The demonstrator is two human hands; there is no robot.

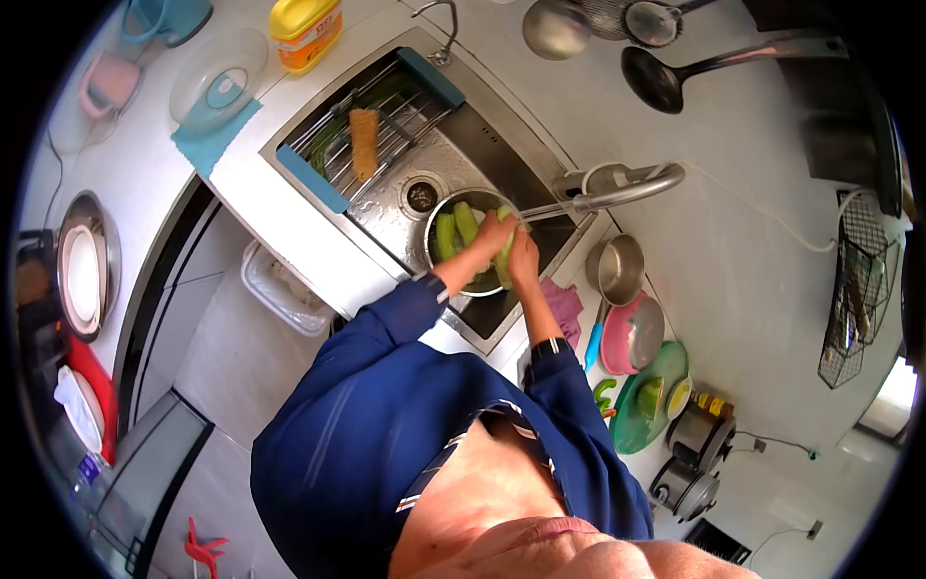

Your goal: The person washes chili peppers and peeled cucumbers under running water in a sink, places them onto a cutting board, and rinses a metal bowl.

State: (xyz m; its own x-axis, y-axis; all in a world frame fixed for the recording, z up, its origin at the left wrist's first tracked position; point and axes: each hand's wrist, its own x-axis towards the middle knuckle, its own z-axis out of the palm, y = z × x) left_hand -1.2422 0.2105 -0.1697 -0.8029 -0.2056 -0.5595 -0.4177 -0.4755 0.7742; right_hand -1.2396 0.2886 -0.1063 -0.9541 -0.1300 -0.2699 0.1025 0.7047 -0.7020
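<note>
A steel bowl [430, 232] stands in the sink [386, 205], close to the drain. Inside it lie several long pale-green gourds [446, 236], which look peeled. Over the bowl's right side, my left hand [494, 234] is closed around the upper part of another pale-green gourd [503, 265]. Wrapped on the same gourd from the right is my right hand [524, 259]. The faucet [627, 198] reaches in just above my hands. Parts of the held gourd are hidden behind my fingers.
A rack with blue ends [313, 179] spans the sink's far left, carrying a brown sponge [364, 143] and green stalks. To the right are a small steel pot [617, 268], a pink bowl [632, 334] and a green cutting board [648, 386]. A yellow tub [306, 34] stands behind.
</note>
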